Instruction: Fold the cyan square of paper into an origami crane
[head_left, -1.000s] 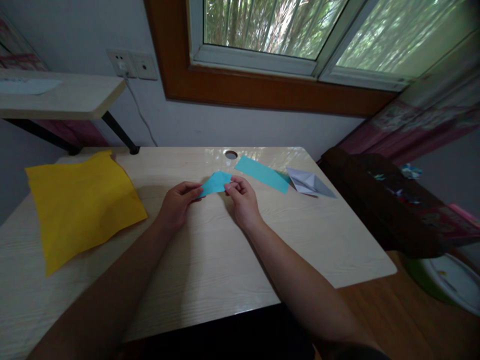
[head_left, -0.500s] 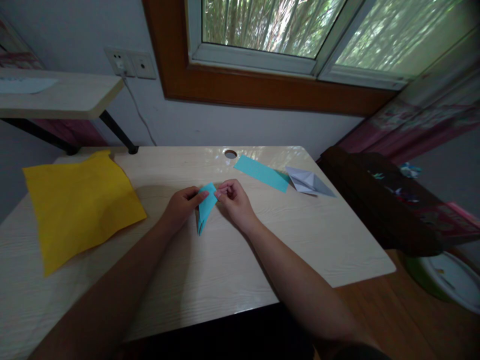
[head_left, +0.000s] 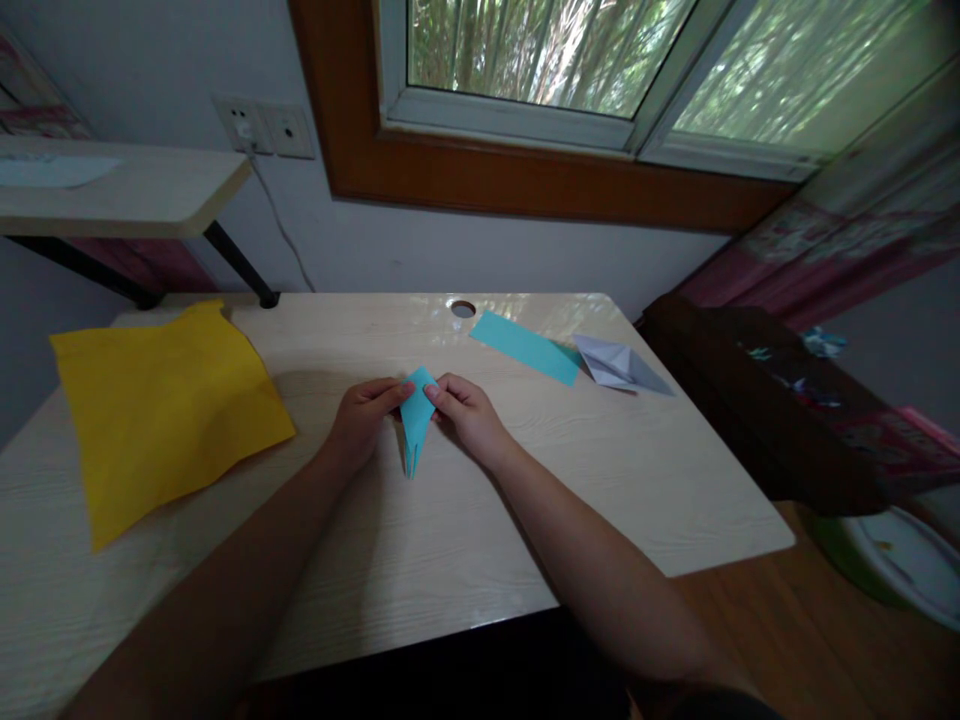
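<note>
A folded piece of turquoise paper (head_left: 417, 420) is held between my two hands over the middle of the table. It is kite-shaped, with its narrow split point toward me. My left hand (head_left: 366, 415) is closed on its left edge, thumb on top. On the opposite edge, my right hand (head_left: 463, 412) pinches it with the thumb on the front face. The fingers behind the paper are mostly hidden. Farther back lies a flat turquoise paper strip (head_left: 525, 347), and beside it a folded white paper shape (head_left: 619, 363).
A large yellow sheet (head_left: 169, 410) with curled edges lies on the left of the pale wooden table (head_left: 600, 490). A raised shelf (head_left: 120, 200) stands at the back left. Near the back edge is a round cable hole (head_left: 463, 310). A basin (head_left: 900, 560) stands at the lower right.
My right fingers have come down from a loose pinch onto the right edge of the folded paper. The paper has turned slightly, so its split point now hangs straighter toward me.
</note>
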